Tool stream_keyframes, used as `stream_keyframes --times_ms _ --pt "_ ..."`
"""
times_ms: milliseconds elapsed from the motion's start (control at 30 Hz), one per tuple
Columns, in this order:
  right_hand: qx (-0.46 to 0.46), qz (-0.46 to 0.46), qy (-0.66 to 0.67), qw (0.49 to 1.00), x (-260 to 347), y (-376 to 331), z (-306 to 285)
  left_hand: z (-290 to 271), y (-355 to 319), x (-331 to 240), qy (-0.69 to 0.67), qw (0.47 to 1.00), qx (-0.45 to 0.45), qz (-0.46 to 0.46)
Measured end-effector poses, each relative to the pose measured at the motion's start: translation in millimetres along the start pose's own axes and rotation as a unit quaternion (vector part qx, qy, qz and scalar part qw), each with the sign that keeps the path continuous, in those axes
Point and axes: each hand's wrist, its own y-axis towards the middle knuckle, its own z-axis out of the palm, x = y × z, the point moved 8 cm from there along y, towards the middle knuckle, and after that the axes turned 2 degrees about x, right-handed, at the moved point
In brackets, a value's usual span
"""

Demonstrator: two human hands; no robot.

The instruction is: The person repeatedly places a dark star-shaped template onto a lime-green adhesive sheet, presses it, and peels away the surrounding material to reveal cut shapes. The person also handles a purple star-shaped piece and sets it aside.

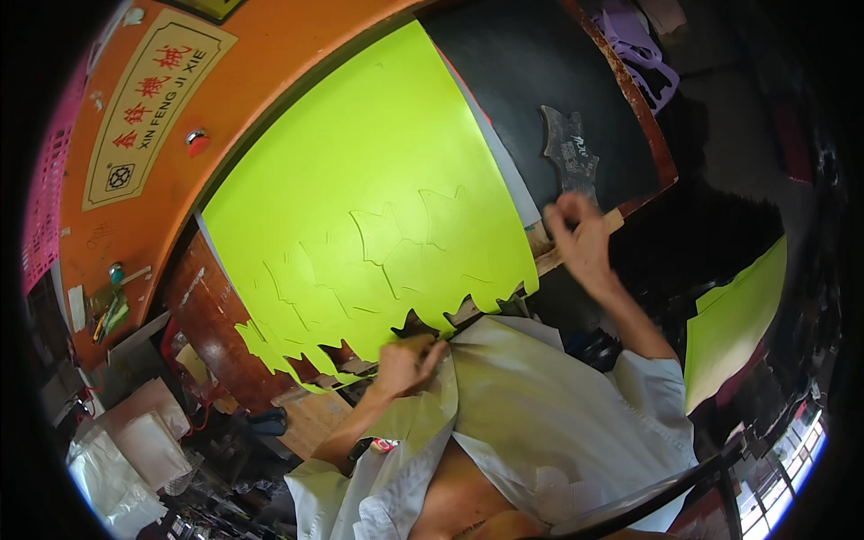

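Note:
A large yellow-green sheet (378,135) spreads over the work surface. Cut or pressed pointed outlines show in its lower half, and its near edge is jagged with notches. My left hand (405,367) is at that near edge, close to my shirt, with its fingers curled; whatever they may hold is hidden. To the right, my right hand (583,238) is bent at the near end of a dark, flat, pointed-edged piece (569,148) with pale markings. That piece rests on a black board (504,81). Motion blurs the right fingers, so their grip is unclear.
An orange machine body (297,54) curves along the left, bearing a red button (197,141) and a green knob (116,273). More yellow-green sheet (738,324) lies at the right. A purple plastic object (634,49) is at far right; clear plastic bags (117,477) sit lower left.

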Motion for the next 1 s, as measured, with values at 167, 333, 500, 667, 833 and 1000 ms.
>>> stream_keyframes --times_ms 167,333,500,667,833,1000 --pt "0.353 0.174 0.357 0.847 4.5 -49.6 88.4 -63.5 78.4 -40.0 0.039 0.972 -0.175 0.149" --pt "0.387 0.250 0.459 0.759 5.9 -40.7 110.2 -20.4 116.1 -71.0 0.146 0.969 -0.131 0.152" --pt "0.402 0.253 0.431 0.767 1.1 -39.3 114.5 -20.5 118.0 -59.3 0.116 0.977 -0.127 0.127" --pt "0.421 0.260 0.460 0.738 4.1 -36.7 117.9 -19.2 110.5 -65.8 0.157 0.968 -0.084 0.179" --pt "0.429 0.267 0.471 0.723 11.2 -37.5 118.2 -21.1 111.7 -72.0 0.168 0.969 -0.075 0.168" --pt "0.417 0.272 0.510 0.701 14.9 -36.4 121.7 -26.3 114.8 -69.8 0.178 0.962 -0.083 0.190"
